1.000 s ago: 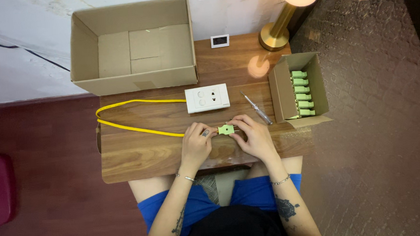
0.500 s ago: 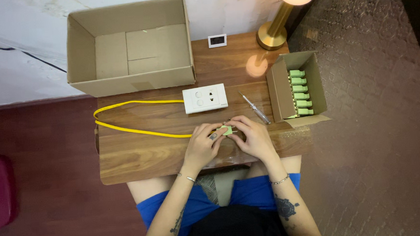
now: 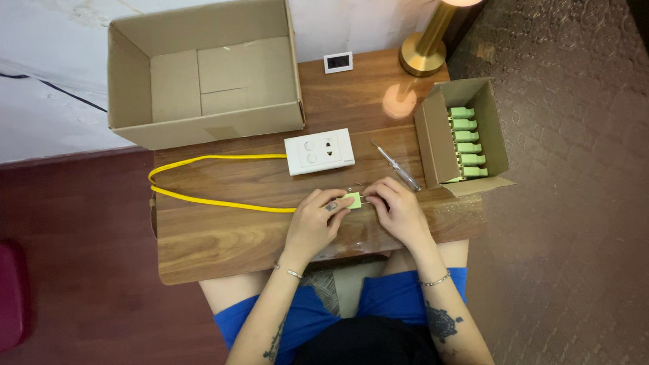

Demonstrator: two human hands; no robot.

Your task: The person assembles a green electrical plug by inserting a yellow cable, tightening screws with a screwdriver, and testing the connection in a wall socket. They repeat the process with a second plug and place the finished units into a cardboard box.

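Observation:
My left hand (image 3: 317,218) pinches a small green plug (image 3: 353,200) at the end of a yellow cable (image 3: 214,203) that loops left across the wooden table (image 3: 217,244). My right hand (image 3: 394,205) touches the plug's metal prongs from the right side. A white socket plate (image 3: 320,151) lies just beyond the hands, with the cable running into its left side. A screwdriver (image 3: 396,166) with a clear handle lies to the right of my right hand.
A small open cardboard box (image 3: 432,136) holding several green plugs (image 3: 466,142) sits at the right edge. A large empty cardboard box (image 3: 202,74) stands at the back. A brass lamp base (image 3: 421,54) and a small white display (image 3: 338,61) stand at the back right.
My hands closed together over the plug, then parted a little, so the green plug shows between them again. The view has shifted slightly.

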